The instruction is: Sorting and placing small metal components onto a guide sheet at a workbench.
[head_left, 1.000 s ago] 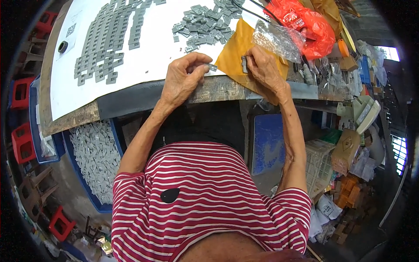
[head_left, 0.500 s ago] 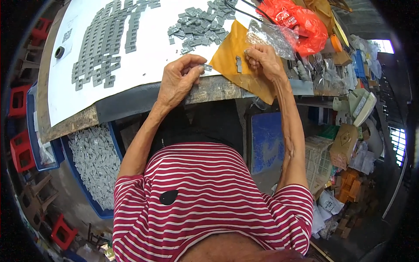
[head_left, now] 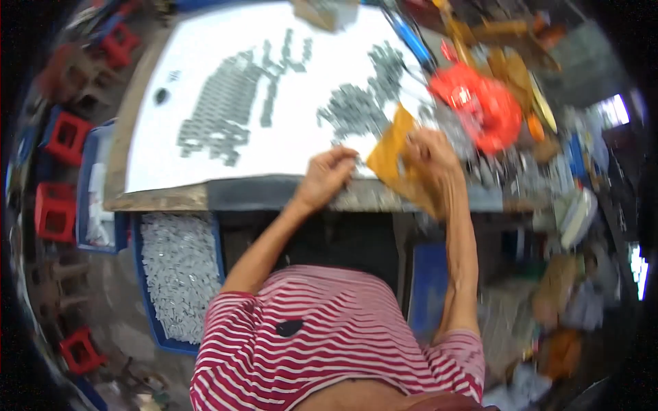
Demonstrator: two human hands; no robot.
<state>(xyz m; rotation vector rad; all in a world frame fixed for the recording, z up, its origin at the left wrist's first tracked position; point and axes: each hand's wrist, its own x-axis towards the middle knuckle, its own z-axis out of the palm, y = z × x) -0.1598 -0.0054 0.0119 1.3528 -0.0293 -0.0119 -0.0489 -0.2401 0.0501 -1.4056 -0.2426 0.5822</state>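
My left hand (head_left: 327, 178) is closed in a pinch at the table's front edge, with a small grey piece (head_left: 358, 164) at its fingertips, blurred. To its right, my right hand (head_left: 437, 156) is closed over a orange-yellow sheet (head_left: 392, 154) that hangs past the edge. What its fingers hold, if anything, I cannot make out. Beyond the sheet lies a loose heap of small grey pieces (head_left: 351, 109). Similar pieces stand in close rows (head_left: 223, 96) at the left on a white sheet (head_left: 295, 140).
Right of my hands lie a red plastic bag (head_left: 480, 109) and clear plastic wrapping. A blue-handled tool (head_left: 411, 40) rests at the back. Below the table, left, a blue bin (head_left: 152, 322) holds many light pieces. Red stools (head_left: 56, 212) stand at far left.
The whole view has shifted, so the table sits lower and further right, and more of its far side shows. Both hands stay near the front edge. The picture has become blurred.
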